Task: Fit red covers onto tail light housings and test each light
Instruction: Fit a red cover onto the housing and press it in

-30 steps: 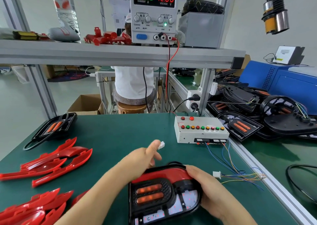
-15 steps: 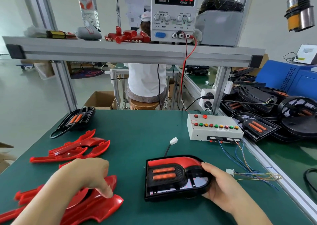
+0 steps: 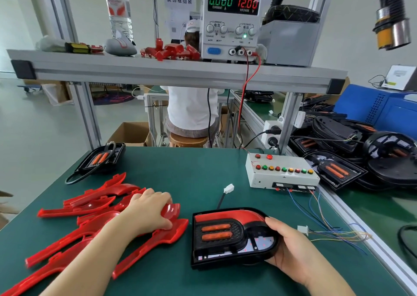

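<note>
A black tail light housing [image 3: 228, 239] with two orange bars and a red cover along its top lies on the green mat. My right hand [image 3: 286, 248] holds its right edge, fingers curled round the rim. Its black lead ends in a white plug [image 3: 228, 188] lying loose on the mat. My left hand [image 3: 150, 210] grips a red cover [image 3: 173, 210] on top of the pile of red covers [image 3: 90, 205] at the left. The white test box [image 3: 279, 171] with coloured buttons stands behind the housing.
Another black housing [image 3: 101, 158] sits at the mat's far left. Several housings [image 3: 361, 155] are heaped on the right bench. A loose white connector [image 3: 302, 229] on coloured wires lies right of my hand. The power supply [image 3: 232, 18] on the shelf reads 0.000 and 12.00. A person sits beyond the bench.
My left hand left the white plug, crossed to the pile of red covers and has now closed on one there. My right hand kept hold of the housing.
</note>
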